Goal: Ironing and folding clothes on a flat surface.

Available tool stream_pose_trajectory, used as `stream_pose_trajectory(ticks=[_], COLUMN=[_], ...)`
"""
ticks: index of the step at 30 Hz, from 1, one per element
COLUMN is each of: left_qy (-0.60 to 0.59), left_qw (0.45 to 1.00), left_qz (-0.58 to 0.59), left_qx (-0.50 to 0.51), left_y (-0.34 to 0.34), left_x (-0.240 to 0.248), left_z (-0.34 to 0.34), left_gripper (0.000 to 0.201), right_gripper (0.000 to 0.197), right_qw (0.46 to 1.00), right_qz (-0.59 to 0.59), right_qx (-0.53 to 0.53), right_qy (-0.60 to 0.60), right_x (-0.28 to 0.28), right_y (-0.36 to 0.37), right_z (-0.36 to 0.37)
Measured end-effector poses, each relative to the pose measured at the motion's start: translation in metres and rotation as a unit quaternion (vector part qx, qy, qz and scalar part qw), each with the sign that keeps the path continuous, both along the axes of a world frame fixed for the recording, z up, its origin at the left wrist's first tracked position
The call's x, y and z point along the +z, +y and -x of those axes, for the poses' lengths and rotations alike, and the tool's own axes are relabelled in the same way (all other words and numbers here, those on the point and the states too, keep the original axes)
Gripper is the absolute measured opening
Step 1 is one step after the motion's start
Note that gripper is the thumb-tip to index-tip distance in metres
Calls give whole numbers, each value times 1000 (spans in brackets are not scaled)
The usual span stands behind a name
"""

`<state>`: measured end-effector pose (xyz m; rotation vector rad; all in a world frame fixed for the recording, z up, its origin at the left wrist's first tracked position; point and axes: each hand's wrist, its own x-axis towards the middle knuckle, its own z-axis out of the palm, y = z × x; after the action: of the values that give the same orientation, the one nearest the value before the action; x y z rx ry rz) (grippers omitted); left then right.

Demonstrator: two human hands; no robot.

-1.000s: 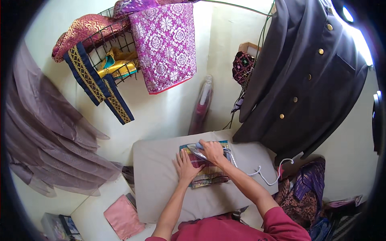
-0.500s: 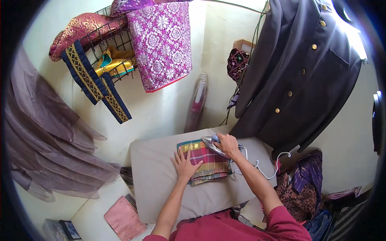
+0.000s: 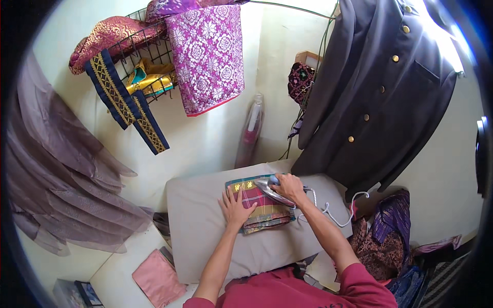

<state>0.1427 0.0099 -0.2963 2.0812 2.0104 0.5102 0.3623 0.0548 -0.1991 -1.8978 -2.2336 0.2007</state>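
Note:
A folded plaid cloth (image 3: 264, 209) in maroon, gold and green, with gold motifs at its far left corner, lies on a grey padded ironing surface (image 3: 195, 246). My left hand (image 3: 235, 209) rests flat on the cloth's left side, fingers spread. Wrapped round the handle of a clothes iron (image 3: 277, 195) is my right hand (image 3: 289, 188). The iron sits on the right part of the cloth, its tip pointing far left. From its back end a white cord (image 3: 328, 211) loops off to the right. My right hand hides part of the handle.
A dark jacket (image 3: 375, 92) with gold buttons hangs at the right, low over the pad's far right corner. Heaped fabrics (image 3: 380, 241) lie beside the pad. A wire basket (image 3: 133, 46) of cloths and a sheer curtain (image 3: 67, 154) are left; a pink cloth (image 3: 159, 277) lies near left.
The iron has slid slightly to the left over the cloth, with my right hand on its handle. My left hand stays in place. The whole view has shifted a little.

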Motion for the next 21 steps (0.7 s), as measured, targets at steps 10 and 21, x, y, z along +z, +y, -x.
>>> stream_pose_trajectory(ticks=[10,21], left_qy=[14,-40], left_qw=[1000,986], left_qz=[-24,40], left_qx=[-9,-156], left_y=[5,-11], left_x=[-21,7], left_z=[10,28], left_gripper=[63,117], right_gripper=[41,41], right_qw=[994,974], right_qz=[48,18], right_qx=[93,228], right_qy=[-22,-1], right_x=[11,11], right_y=[-23,-24], right_z=[0,-6])
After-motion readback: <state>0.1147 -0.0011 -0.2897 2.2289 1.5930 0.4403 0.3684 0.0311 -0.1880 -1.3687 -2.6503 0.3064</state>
